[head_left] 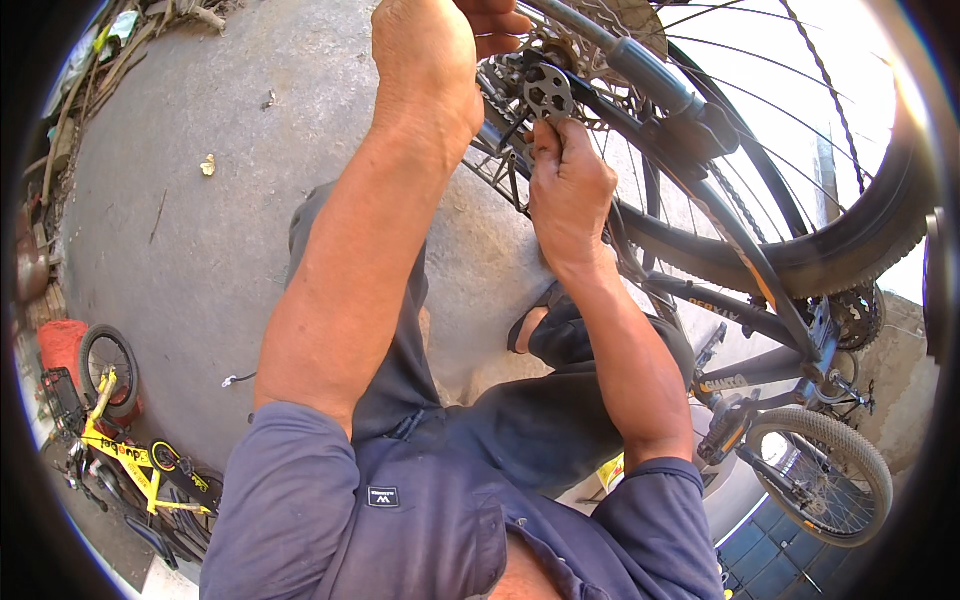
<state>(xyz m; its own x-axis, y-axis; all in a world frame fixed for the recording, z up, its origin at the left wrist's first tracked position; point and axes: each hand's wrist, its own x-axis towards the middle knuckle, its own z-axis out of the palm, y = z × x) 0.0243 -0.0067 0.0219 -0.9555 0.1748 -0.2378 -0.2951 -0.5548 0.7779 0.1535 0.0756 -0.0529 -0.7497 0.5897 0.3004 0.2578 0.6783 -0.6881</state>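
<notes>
My right hand (570,190) pinches a flat, dark metal multi-hole spanner (548,92) against the rear hub (550,60) of a black bicycle, beside a disc rotor and thin chainstays. My left hand (440,35), cut off by the top edge, is just left of the hub with its fingers loosely extended and slightly bent; whether they touch anything behind them is hidden. A grey shock or tube (650,75) crosses above the hub, and the large black tyre (820,260) curves round to the right.
A yellow bicycle (140,450) lies at the lower left by a red object (62,340). Dry branches (120,60) line the left edge of the grey concrete floor (180,230). A smaller wheel (815,475) is at the lower right. My bent legs (520,430) are below my hands.
</notes>
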